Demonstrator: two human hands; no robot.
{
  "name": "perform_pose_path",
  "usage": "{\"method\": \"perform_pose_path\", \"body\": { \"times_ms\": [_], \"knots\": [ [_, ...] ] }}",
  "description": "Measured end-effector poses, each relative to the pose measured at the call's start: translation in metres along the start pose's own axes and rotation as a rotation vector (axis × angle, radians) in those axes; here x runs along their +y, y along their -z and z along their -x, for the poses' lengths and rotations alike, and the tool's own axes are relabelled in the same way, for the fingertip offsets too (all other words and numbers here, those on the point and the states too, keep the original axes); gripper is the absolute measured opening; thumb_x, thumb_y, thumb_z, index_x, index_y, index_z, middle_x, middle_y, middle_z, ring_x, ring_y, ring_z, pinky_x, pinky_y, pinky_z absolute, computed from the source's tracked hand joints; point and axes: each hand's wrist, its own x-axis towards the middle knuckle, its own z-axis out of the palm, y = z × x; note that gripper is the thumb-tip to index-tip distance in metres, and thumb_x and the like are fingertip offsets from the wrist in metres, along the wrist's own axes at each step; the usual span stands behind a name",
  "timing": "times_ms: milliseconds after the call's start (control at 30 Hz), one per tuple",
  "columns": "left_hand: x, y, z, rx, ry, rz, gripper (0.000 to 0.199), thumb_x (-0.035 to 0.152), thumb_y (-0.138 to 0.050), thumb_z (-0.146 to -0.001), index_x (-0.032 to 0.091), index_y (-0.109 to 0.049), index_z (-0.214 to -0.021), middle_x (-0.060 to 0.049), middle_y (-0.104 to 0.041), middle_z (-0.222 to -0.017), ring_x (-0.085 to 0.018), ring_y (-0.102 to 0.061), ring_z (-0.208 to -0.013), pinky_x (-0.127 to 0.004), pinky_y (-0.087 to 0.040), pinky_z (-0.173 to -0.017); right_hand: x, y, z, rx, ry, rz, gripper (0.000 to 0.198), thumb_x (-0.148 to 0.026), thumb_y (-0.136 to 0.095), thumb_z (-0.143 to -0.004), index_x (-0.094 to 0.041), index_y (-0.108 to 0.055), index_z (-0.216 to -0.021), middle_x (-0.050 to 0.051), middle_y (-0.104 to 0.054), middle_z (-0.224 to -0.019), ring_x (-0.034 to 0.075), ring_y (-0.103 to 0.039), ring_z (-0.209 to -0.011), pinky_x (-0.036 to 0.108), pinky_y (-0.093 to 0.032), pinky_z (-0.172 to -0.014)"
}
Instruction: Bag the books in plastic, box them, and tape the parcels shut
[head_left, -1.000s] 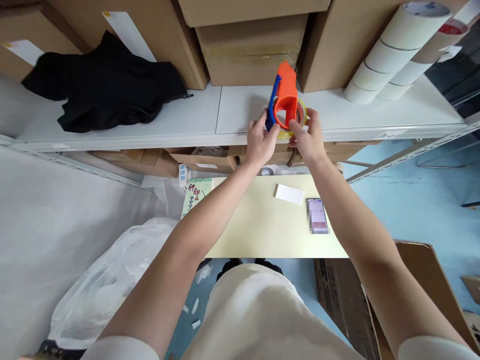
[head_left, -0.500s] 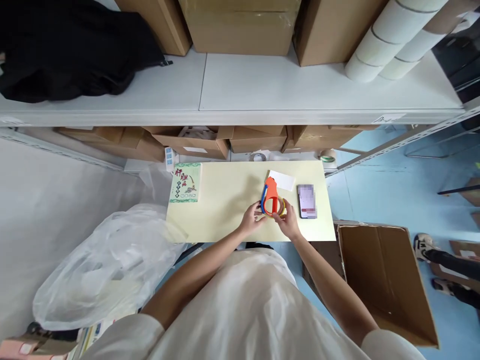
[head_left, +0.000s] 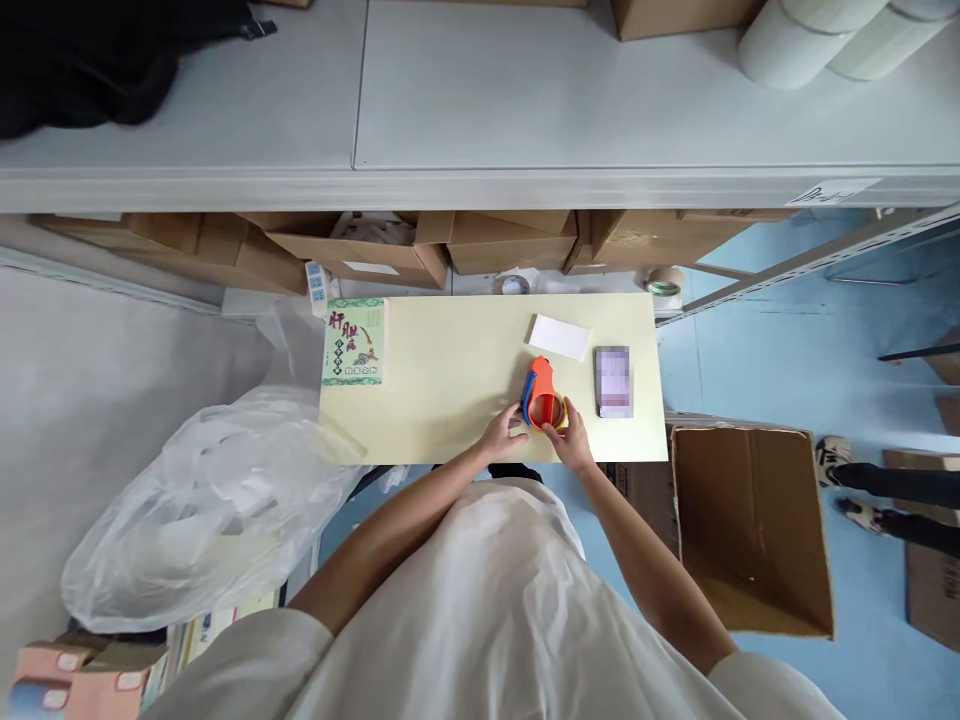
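An orange tape dispenser [head_left: 541, 376] with blue and yellow side parts is at the front of the pale yellow table [head_left: 442, 385], close to the tabletop. My right hand [head_left: 573, 440] grips its lower right side, the thumb on the near edge and fingers around the yellow part. At the blue left side, my left hand [head_left: 501, 436] has thumb and fingers apart, fingertips near or touching the edge. Behind the dispenser lies a white paper slip [head_left: 560, 338]. A phone [head_left: 613, 382] with a blurred screen rests to the right.
A green-covered book [head_left: 354, 342] lies at the table's left end. An open cardboard box [head_left: 752, 530] stands right, near another person's legs [head_left: 896, 495]. Clear plastic wrap [head_left: 202, 510] bulges at left. A grey shelf [head_left: 570, 110] runs ahead, with tape rolls [head_left: 664, 284] and boxes below.
My view has tipped downward. The tape dispenser has come down closer to the table, its shadow now right beside it. My left hand has loosened from its blue side.
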Motion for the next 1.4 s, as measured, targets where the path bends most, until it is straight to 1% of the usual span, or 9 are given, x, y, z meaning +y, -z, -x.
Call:
{"method": "perform_pose_path", "body": {
  "times_ms": [200,400,500,633,767,967,1133,1267,1400],
  "knots": [
    [-0.008,-0.001,0.008,0.031,0.04,-0.006,0.069,0.015,-0.068,-0.072,0.019,-0.045,-0.137,-0.016,-0.055,-0.134,-0.027,-0.059,-0.116,-0.041,-0.052,-0.093,0.009,-0.003,0.008,0.092,0.051,0.117,0.083,-0.058,-0.051,-0.083,-0.018,-0.024,-0.15,0.024,-0.042,-0.137,0.019,-0.065,-0.076,0.042,-0.057,-0.073],
    [-0.008,0.013,0.044,0.072,0.056,-0.018,0.048,0.021,-0.065,-0.077,0.016,-0.058,-0.124,-0.015,-0.066,-0.117,-0.025,-0.063,-0.108,-0.042,-0.05,-0.095,-0.013,0.012,0.023,0.464,0.466,0.321,0.049,-0.031,-0.05,-0.089,-0.016,-0.041,-0.135,0.02,-0.044,-0.129,0.028,-0.051,-0.114,0.051,-0.049,-0.09],
    [-0.006,0.029,0.067,0.114,0.031,-0.049,0.038,0.022,-0.061,-0.08,0.015,-0.062,-0.117,-0.013,-0.069,-0.11,-0.022,-0.066,-0.101,-0.037,-0.053,-0.09,-0.033,0.013,0.023,0.418,0.678,0.348,0.044,-0.022,-0.051,-0.087,-0.016,-0.043,-0.13,0.02,-0.049,-0.123,0.03,-0.048,-0.119,0.052,-0.048,-0.091],
    [-0.003,0.061,0.106,0.229,-0.031,-0.128,0.034,0.024,-0.055,-0.081,0.018,-0.063,-0.114,-0.01,-0.07,-0.108,-0.02,-0.068,-0.093,-0.035,-0.055,-0.083,-0.061,-0.01,0.016,0.166,0.858,0.358,0.032,-0.015,-0.047,-0.087,-0.019,-0.051,-0.118,0.013,-0.061,-0.104,0.025,-0.06,-0.101,0.046,-0.051,-0.087],
    [-0.01,0.099,0.164,0.385,-0.046,-0.17,0.033,0.026,-0.054,-0.081,0.022,-0.065,-0.112,-0.009,-0.071,-0.109,-0.022,-0.069,-0.091,-0.036,-0.055,-0.085,-0.097,-0.06,0.01,-0.233,0.943,0.368,0.025,-0.012,-0.041,-0.089,-0.02,-0.061,-0.104,0.008,-0.067,-0.089,0.019,-0.065,-0.08,0.033,-0.054,-0.073],
    [-0.05,0.16,0.258,0.706,0.05,-0.178,0.037,0.038,-0.05,-0.084,0.021,-0.062,-0.115,-0.008,-0.072,-0.104,-0.023,-0.069,-0.095,-0.036,-0.056,-0.084,-0.158,-0.16,0.033,-0.653,1.029,0.725,0.029,-0.014,-0.043,-0.091,-0.022,-0.066,-0.105,0.006,-0.071,-0.097,0.017,-0.066,-0.085,0.029,-0.05,-0.077],
    [-0.09,0.24,0.303,0.969,0.214,-0.334,0.043,0.039,-0.049,-0.085,0.016,-0.06,-0.12,-0.013,-0.067,-0.117,-0.026,-0.064,-0.105,-0.04,-0.052,-0.092,-0.201,-0.253,0.065,-0.949,1.143,1.012,0.029,-0.017,-0.043,-0.094,-0.02,-0.066,-0.113,0.008,-0.069,-0.106,0.02,-0.063,-0.097,0.032,-0.047,-0.085],
    [-0.122,0.306,0.299,0.889,0.473,-0.497,0.04,0.035,-0.053,-0.085,0.015,-0.064,-0.117,-0.014,-0.061,-0.128,-0.029,-0.053,-0.123,-0.041,-0.037,-0.108,-0.221,-0.317,0.091,-1.036,1.157,1.105,0.031,-0.018,-0.041,-0.095,-0.018,-0.064,-0.117,0.01,-0.066,-0.11,0.021,-0.061,-0.1,0.033,-0.046,-0.086],
    [-0.15,0.338,0.275,0.728,0.636,-0.427,0.044,0.039,-0.055,-0.083,0.018,-0.061,-0.122,-0.014,-0.055,-0.137,-0.036,-0.045,-0.129,-0.05,-0.041,-0.102,-0.222,-0.354,0.113,-1.06,1.121,1.131,0.031,-0.017,-0.042,-0.095,-0.017,-0.062,-0.118,0.011,-0.065,-0.109,0.021,-0.061,-0.1,0.034,-0.047,-0.085]
  ]
}}
